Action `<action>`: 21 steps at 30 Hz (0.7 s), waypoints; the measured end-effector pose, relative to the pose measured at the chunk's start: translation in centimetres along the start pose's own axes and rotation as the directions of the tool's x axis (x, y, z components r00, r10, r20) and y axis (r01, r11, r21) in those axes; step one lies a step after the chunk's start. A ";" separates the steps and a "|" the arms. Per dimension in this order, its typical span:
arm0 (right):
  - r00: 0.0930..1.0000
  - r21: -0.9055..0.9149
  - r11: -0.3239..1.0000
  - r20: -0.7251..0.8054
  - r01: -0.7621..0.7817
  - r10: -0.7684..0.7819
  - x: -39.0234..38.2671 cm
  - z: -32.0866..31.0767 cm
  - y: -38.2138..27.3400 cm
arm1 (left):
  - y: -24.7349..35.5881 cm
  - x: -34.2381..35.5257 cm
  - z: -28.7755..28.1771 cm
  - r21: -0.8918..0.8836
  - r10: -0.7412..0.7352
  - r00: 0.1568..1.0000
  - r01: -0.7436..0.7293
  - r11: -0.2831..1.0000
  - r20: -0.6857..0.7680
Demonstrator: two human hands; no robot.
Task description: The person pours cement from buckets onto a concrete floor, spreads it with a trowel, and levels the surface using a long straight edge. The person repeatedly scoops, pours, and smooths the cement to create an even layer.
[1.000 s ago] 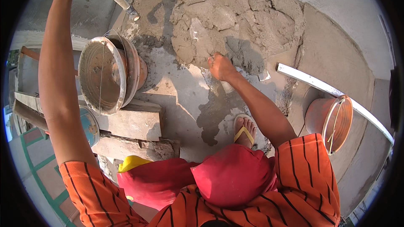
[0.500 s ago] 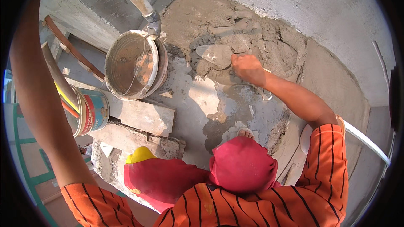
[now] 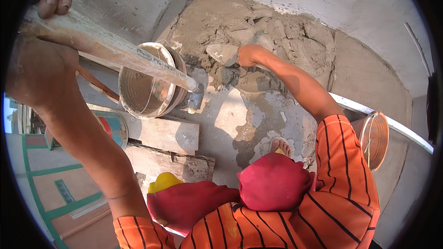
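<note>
Mortar heap [image 3: 258,32] on concrete floor [image 3: 230,115]: wet, heavy, sticky, likely slumps. Right hand [image 3: 249,55] clamped on trowel [image 3: 224,54] handle at heap. Left hand [image 3: 41,60] gripping long wooden pole [image 3: 115,53] near top end, above bucket [image 3: 147,80]; likely stiff, rough.

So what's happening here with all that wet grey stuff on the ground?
A person squats over a mound of wet mortar on a concrete floor. Their right hand holds a trowel against the mound. Their left hand grips a long wooden handle that slants down to a metal head beside an empty bucket lying on its side. A second bucket sits at the right.
</note>
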State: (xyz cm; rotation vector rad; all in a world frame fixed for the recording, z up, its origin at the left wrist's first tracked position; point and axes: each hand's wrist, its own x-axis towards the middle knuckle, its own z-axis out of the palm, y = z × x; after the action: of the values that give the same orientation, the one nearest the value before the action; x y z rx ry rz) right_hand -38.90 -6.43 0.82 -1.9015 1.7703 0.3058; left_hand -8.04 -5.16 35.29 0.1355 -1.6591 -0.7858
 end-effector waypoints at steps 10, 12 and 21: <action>0.851 0.032 0.966 -0.466 -0.258 0.243 4.2 4.7 17.1 | -7.9 -8.2 7.1 -0.091 -0.115 0.983 0.103 0.991 -0.146; 0.844 0.171 0.939 -0.411 -0.300 0.345 10.2 5.9 13.5 | -8.0 -9.4 6.6 -0.020 -0.219 0.960 0.219 0.976 -0.176; 0.958 -0.366 0.924 0.207 -0.110 0.197 15.8 -1.5 11.8 | -11.8 -12.1 7.4 0.046 -0.202 0.938 0.223 0.974 -0.282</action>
State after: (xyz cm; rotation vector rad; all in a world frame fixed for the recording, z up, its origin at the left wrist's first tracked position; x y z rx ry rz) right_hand -48.73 -20.92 -8.38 -1.8594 1.7910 0.9283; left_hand -15.45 -5.03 18.39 0.4666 -1.4232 -0.8241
